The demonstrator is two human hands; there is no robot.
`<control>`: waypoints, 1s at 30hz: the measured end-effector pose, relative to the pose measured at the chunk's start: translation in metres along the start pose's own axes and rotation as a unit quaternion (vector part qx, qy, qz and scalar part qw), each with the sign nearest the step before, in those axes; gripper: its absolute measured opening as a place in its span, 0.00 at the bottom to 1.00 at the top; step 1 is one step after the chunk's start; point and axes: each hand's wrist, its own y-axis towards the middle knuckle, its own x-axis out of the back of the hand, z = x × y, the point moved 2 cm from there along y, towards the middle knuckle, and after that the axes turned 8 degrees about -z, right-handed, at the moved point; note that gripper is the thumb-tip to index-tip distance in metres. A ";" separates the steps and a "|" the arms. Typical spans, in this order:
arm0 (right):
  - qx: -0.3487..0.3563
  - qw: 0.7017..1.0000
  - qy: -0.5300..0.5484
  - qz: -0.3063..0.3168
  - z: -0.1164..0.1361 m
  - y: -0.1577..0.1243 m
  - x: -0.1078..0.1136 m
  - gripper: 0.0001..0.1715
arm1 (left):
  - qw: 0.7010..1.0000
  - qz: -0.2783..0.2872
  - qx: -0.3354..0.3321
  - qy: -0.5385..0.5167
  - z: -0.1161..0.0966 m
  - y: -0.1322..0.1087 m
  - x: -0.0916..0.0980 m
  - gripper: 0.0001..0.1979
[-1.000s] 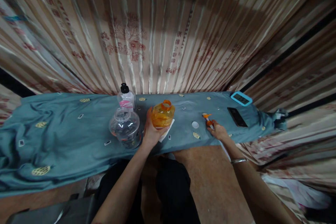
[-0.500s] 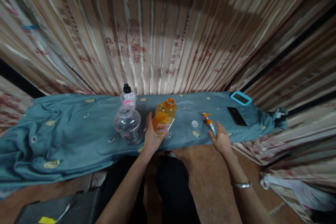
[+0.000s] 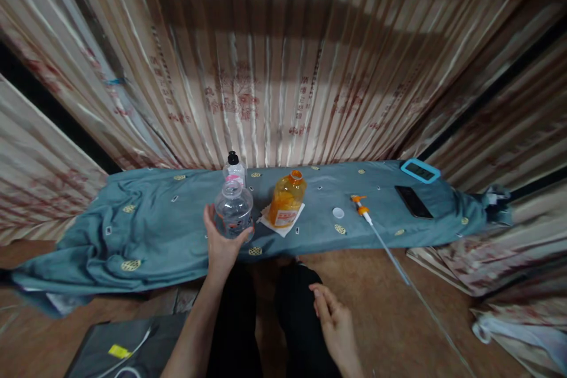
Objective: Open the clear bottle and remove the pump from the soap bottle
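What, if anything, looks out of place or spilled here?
The orange-and-white plastic pump head lies on its side, its long translucent tube jutting past the edge of the teal printed cloth. That looks odd because the amber plastic bottle stands open. No spill shows.

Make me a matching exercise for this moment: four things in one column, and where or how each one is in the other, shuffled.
1. pump
2. clear jar
3. right hand
4. orange bottle

A. off the cloth, by the dark trousers
B. standing on a white square
C. lying with its tube past the cloth's edge
D. with the left hand around it

Pairs: 1-C, 2-D, 3-A, 4-B
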 end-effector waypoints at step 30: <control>-0.235 0.697 0.642 0.218 0.053 0.002 -0.038 0.39 | 0.887 0.328 0.167 -0.280 -0.116 -0.073 -0.007 0.25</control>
